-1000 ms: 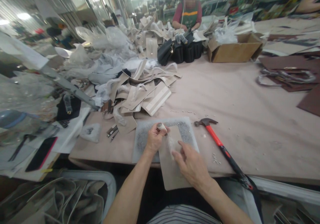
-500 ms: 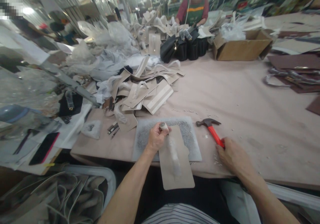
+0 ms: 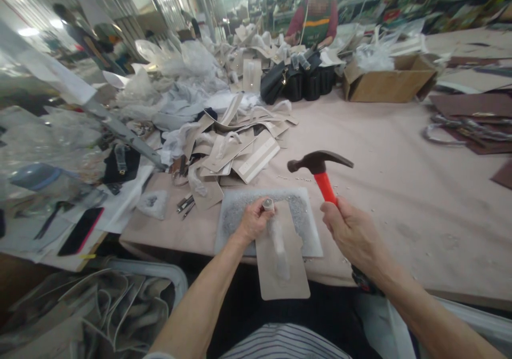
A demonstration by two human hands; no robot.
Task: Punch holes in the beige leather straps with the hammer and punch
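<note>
My left hand (image 3: 253, 222) is closed around a small upright metal punch (image 3: 268, 205), its lower end on a beige flat leather piece (image 3: 282, 265). That piece lies half on a grey pitted cutting slab (image 3: 236, 215) and overhangs the table's near edge. My right hand (image 3: 352, 231) grips the red handle of a claw hammer (image 3: 320, 163), held raised in the air to the right of the punch, head pointing left.
A heap of beige cut pieces (image 3: 236, 145) and plastic wrap lies behind the slab. Small metal tools (image 3: 184, 204) sit left of it. Black bags (image 3: 296, 84) and a cardboard box (image 3: 390, 79) stand at the far side, where another person (image 3: 316, 20) works. Brown sheets (image 3: 476, 108) lie right.
My right hand left the beige piece, reached right to the hammer lying on the table, gripped its handle and lifted it above the table. My left hand kept the punch in place.
</note>
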